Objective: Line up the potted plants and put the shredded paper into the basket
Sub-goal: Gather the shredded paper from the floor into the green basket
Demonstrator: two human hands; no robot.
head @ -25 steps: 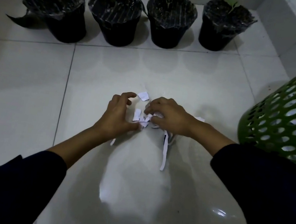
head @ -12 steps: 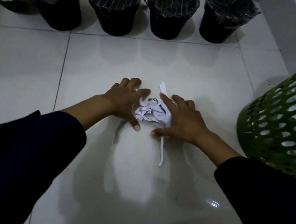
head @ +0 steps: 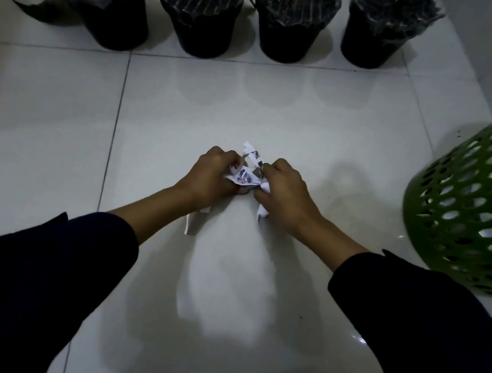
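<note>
On the white tile at centre, your left hand (head: 212,174) and right hand (head: 285,192) are pressed together, bunching the shredded paper (head: 248,172). Loose strips trail beneath both wrists; tuck them in before lifting. The green basket (head: 477,203) stands at three o'clock, the four potted plants (head: 292,19) already rowed at twelve.

Dark print marks the shredded paper (head: 244,176), but none is legible.
</note>
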